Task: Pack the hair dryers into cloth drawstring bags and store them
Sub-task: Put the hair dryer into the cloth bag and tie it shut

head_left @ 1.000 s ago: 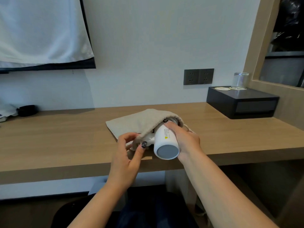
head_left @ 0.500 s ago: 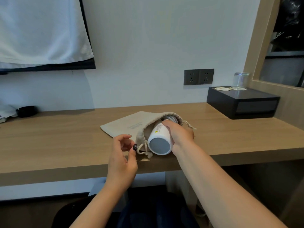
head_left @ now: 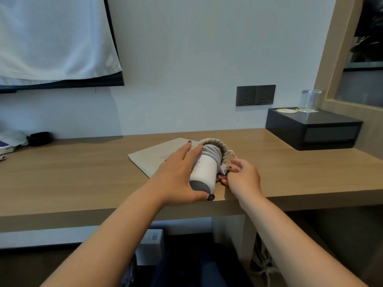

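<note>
- Wooden tabletop (head_left: 83,179) running wall to wall, carrying everything below.
- White cloth (head_left: 53,38) hanging over a dark screen at upper left.
- Black box (head_left: 323,131) at the right end of the tabletop, an upturned glass (head_left: 310,100) and a coaster (head_left: 287,110) on top.
- Beige drawstring bag (head_left: 157,158) lying flat near the middle of the tabletop, mouth facing the near edge and gathered round the dryer's far end.
- White hair dryer (head_left: 204,170) lying on its side near the front edge, grey ribbed section just inside the bag's mouth, white barrel and grey end cap outside.
- Left hand (head_left: 178,172) laid over the barrel's left side, fingers straight and reaching the bag's rim, thumb under the grey end cap.
- Right hand (head_left: 242,177) just right of the barrel, fingers curled, pinching a small grey part (head_left: 224,169) of the dryer.
- Double wall socket (head_left: 255,95) above the tabletop.
- Drawstring cord (head_left: 231,153) trailing right of the bag's mouth.
</note>
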Demonstrator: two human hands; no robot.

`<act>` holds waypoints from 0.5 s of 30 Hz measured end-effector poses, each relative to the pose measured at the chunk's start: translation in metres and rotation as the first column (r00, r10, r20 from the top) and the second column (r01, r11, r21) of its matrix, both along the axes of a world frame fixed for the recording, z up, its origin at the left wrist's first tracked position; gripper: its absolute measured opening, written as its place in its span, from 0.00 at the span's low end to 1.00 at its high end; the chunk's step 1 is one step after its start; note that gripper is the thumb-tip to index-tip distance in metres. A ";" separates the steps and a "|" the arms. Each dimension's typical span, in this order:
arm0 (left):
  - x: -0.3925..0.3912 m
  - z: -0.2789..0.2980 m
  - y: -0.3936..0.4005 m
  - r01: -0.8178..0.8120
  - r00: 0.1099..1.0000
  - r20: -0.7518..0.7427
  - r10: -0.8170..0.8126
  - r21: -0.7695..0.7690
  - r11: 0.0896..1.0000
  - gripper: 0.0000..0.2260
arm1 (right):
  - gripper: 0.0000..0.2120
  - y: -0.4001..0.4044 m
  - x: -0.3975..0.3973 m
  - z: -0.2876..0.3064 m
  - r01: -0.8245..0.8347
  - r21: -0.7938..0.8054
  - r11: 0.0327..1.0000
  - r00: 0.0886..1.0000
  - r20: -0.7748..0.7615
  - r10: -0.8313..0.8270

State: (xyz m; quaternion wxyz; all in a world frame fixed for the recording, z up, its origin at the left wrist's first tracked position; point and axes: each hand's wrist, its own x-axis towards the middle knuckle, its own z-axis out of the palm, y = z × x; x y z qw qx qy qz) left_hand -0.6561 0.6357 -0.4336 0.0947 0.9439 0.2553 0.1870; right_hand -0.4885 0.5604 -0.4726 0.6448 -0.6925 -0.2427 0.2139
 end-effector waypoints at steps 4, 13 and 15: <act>-0.001 0.006 0.008 0.033 0.999 -0.010 -0.034 -0.053 0.998 0.55 | 0.24 -0.011 0.019 0.002 -0.150 -0.063 0.987 0.973 0.168 0.159; -0.005 0.009 0.009 0.053 0.999 0.008 -0.053 -0.038 0.998 0.51 | 0.41 -0.007 0.059 0.015 -0.548 -0.186 0.816 0.798 0.175 0.576; -0.004 0.007 0.009 0.056 0.998 0.013 -0.056 -0.027 0.998 0.51 | 0.30 -0.004 0.061 0.016 -0.575 -0.235 0.784 0.769 0.173 0.616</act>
